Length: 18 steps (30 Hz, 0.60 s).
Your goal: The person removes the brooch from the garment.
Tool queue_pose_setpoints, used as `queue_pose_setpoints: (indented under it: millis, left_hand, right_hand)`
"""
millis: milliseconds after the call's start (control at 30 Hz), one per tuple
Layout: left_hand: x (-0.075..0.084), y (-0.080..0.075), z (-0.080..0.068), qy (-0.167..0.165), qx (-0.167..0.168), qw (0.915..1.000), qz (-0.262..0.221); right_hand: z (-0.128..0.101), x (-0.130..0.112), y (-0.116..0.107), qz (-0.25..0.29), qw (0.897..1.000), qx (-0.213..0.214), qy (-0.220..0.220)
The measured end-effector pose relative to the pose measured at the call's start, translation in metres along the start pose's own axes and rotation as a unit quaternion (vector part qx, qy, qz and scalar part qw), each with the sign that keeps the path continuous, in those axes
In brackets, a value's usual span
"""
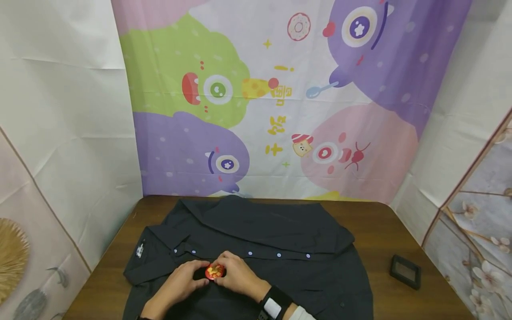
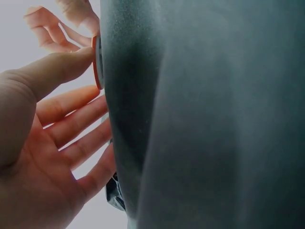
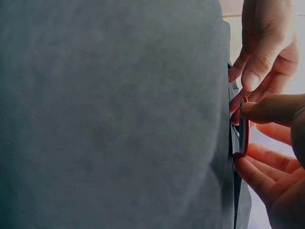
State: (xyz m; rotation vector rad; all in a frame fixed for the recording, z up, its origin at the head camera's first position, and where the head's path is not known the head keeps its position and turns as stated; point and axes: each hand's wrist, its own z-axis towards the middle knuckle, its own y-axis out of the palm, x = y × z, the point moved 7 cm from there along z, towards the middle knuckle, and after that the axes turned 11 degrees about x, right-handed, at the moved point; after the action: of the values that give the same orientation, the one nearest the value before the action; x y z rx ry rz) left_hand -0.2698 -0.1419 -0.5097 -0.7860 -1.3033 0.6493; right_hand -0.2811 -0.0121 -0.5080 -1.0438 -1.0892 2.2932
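The badge (image 1: 214, 271) (round, red with a gold pattern) is over the near part of the shirt (image 1: 256, 284), its back toward the dark cloth; whether it touches the cloth I cannot tell. Measured from the badge, with 12 o'clock at the far edge of the table (image 1: 378, 222), the left hand (image 1: 180, 281) is between 8 and 9 o'clock, fingers extended and spread, thumb and forefinger tips at the badge's rim. Its grip looks loose (if it grips at all). The right hand (image 1: 240, 274) is at 3 o'clock, pinching the badge by its edge between thumb and fingers. A black wristband (image 1: 275, 304) is on that arm, toward 4 o'clock.

Two shirt buttons (image 1: 194, 251) are at about 10 o'clock, and three more show between 2 and 3. A frame (image 1: 405, 272) (small and black) lies on the table, well apart at 3 o'clock. A cartoon curtain (image 1: 272, 178) hangs at 12.
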Motion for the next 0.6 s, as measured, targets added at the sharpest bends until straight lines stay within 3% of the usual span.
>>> queue_pose_setpoints:
  millis: [600]
  left_hand:
    - [0.0019, 0.0011, -0.0019, 0.011, 0.009, 0.9999, -0.005]
  right_hand:
    - [-0.0006, 0.0000, 0.0014, 0.009, 1.000, -0.022, 0.002]
